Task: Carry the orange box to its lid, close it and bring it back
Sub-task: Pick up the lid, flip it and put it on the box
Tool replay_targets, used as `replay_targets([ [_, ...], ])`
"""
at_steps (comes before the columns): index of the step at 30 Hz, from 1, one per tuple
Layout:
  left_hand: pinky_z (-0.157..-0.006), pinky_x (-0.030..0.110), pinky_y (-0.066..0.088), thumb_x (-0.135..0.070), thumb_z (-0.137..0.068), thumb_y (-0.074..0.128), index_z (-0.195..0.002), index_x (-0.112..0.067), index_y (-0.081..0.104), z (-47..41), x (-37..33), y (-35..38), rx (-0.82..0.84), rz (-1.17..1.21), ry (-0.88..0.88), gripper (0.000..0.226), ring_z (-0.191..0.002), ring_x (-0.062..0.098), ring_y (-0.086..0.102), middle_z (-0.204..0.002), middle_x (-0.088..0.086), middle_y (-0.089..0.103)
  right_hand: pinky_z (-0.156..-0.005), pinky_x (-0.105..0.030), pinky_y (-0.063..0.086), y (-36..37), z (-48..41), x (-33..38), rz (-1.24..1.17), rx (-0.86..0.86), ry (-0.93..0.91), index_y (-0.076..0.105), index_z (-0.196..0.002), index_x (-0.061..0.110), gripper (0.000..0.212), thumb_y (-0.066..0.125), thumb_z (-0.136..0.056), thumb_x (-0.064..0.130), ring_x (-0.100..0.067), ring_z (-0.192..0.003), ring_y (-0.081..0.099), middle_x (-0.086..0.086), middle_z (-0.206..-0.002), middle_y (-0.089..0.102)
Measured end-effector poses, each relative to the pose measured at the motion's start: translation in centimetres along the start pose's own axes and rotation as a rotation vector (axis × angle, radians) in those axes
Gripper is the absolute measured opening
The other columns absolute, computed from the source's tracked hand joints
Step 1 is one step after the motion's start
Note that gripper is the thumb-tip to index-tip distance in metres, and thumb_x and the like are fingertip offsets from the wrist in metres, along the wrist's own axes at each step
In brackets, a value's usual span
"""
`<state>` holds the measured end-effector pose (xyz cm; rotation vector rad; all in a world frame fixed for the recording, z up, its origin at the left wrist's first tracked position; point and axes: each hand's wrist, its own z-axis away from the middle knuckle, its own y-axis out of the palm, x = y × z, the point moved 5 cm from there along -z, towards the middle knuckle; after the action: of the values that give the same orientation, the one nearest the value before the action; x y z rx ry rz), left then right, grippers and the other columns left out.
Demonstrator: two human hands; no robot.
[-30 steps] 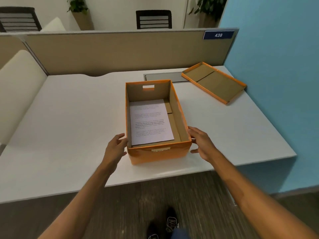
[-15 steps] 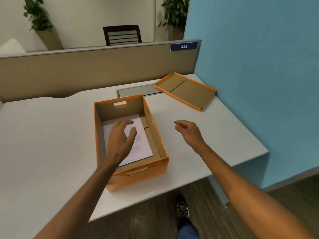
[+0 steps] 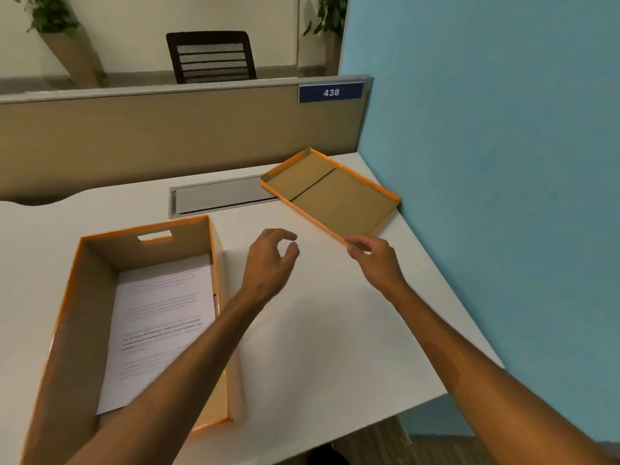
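The orange box (image 3: 67,297) stands open on the white desk (image 3: 318,347) at the left, with a printed sheet of paper (image 3: 157,317) lying inside. Its orange lid (image 3: 335,196) lies upside-down at the desk's far right corner, against the blue wall. My left hand (image 3: 268,263) hovers over the bare desk between box and lid, fingers loosely curled and empty; its forearm crosses the box's near right corner. My right hand (image 3: 379,263) reaches to the lid's near corner, fingertips just touching its rim, with no visible grip on it.
A grey cable flap (image 3: 218,196) is set into the desk behind the box. A beige partition (image 3: 167,135) with a "438" sign closes the back, and a blue wall (image 3: 503,162) closes the right side. A black chair (image 3: 211,57) stands beyond the partition.
Both hands have let go of the box and moved right and forward toward the lid. My view has shifted right, so the box now sits at the left.
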<state>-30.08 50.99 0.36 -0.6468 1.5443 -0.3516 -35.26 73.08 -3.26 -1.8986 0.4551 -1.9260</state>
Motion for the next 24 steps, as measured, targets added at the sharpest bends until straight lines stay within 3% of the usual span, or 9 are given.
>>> replay_targets([
  [5, -0.088, 0.029, 0.045, -0.023, -0.095, 0.055, -0.124, -0.012, 0.064, -4.9, 0.6, 6.3, 0.099, 0.042, -0.170, 0.032, -0.117, 0.021, 0.058, -0.133, 0.007, 0.061, -0.077, -0.011, 0.044, -2.7, -6.0, -4.5, 0.021, 0.001, 0.086, 0.072, -0.114, 0.012, 0.022, 0.063, -0.094, 0.015, -0.013, -0.098, 0.063, -0.002, -0.110, 0.072],
  [10, -0.092, 0.037, 0.052, -0.025, -0.091, 0.059, -0.127, -0.013, 0.060, -8.5, 2.2, 11.6, 0.159, 0.136, -0.373, 0.038, -0.111, 0.023, 0.061, -0.126, 0.005, 0.062, -0.086, -0.031, 0.053, -3.2, -10.6, -9.0, -0.036, -0.009, 0.277, 0.068, -0.117, 0.016, 0.026, 0.061, -0.093, 0.015, -0.021, -0.103, 0.064, -0.002, -0.114, 0.069],
  [13, -0.094, 0.044, 0.054, -0.024, -0.089, 0.062, -0.129, -0.012, 0.057, -10.2, 3.6, 14.7, 0.195, 0.321, -0.571, 0.042, -0.108, 0.027, 0.063, -0.121, 0.009, 0.063, -0.091, -0.045, 0.056, -3.1, -12.4, -11.2, -0.125, -0.059, 0.427, 0.063, -0.116, 0.017, 0.029, 0.061, -0.087, 0.011, -0.026, -0.101, 0.064, -0.003, -0.114, 0.066],
  [18, -0.089, 0.042, 0.056, -0.015, -0.091, 0.064, -0.119, -0.003, 0.056, -12.8, 5.6, 18.4, 0.139, 0.604, -0.811, 0.032, -0.104, 0.031, 0.063, -0.119, 0.018, 0.060, -0.072, -0.038, 0.059, -2.1, -14.5, -14.3, -0.437, -0.153, 0.681, 0.057, -0.117, 0.012, 0.033, 0.064, -0.085, 0.007, -0.029, -0.087, 0.068, -0.021, -0.109, 0.069],
  [20, -0.089, 0.042, 0.056, -0.012, -0.092, 0.063, -0.106, -0.002, 0.058, -13.4, 6.0, 19.4, 0.112, 0.689, -0.893, 0.019, -0.097, 0.033, 0.061, -0.112, 0.021, 0.057, -0.075, -0.042, 0.060, -1.3, -15.3, -14.9, -0.563, -0.130, 0.735, 0.056, -0.118, 0.008, 0.033, 0.066, -0.086, 0.004, -0.035, -0.090, 0.071, -0.025, -0.107, 0.070],
  [24, -0.089, 0.043, 0.055, -0.010, -0.091, 0.062, -0.110, 0.002, 0.058, -14.5, 6.4, 20.9, 0.092, 0.830, -0.975, 0.023, -0.096, 0.034, 0.063, -0.104, 0.020, 0.058, -0.076, -0.053, 0.061, -0.8, -16.7, -15.6, -0.564, -0.150, 0.768, 0.064, -0.106, -0.001, 0.023, 0.068, -0.084, 0.001, -0.042, -0.096, 0.071, -0.028, -0.104, 0.070],
])
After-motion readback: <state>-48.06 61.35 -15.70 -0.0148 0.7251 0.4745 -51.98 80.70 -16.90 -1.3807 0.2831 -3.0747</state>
